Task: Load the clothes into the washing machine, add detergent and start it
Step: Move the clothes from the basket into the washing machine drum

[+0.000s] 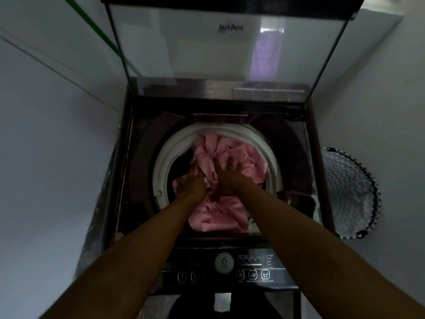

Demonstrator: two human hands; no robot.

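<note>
A dark top-loading washing machine (138, 157) stands below me with its glass lid (218, 42) raised upright. A bunched pink cloth (230, 153) fills the round white drum opening (165, 162) and spills over its near rim. My left hand (193, 183) grips a fold of the pink cloth at the drum's middle. My right hand (230, 173) lies on the cloth beside it, fingers spread and pressing down. The control panel (225, 265) with a round dial and lit buttons sits at the near edge, under my forearms.
A round laundry basket (349, 192) with a zigzag pattern stands on the floor to the machine's right. White walls close in on the left and right. A green line (92, 26) and a thin cord run along the left wall.
</note>
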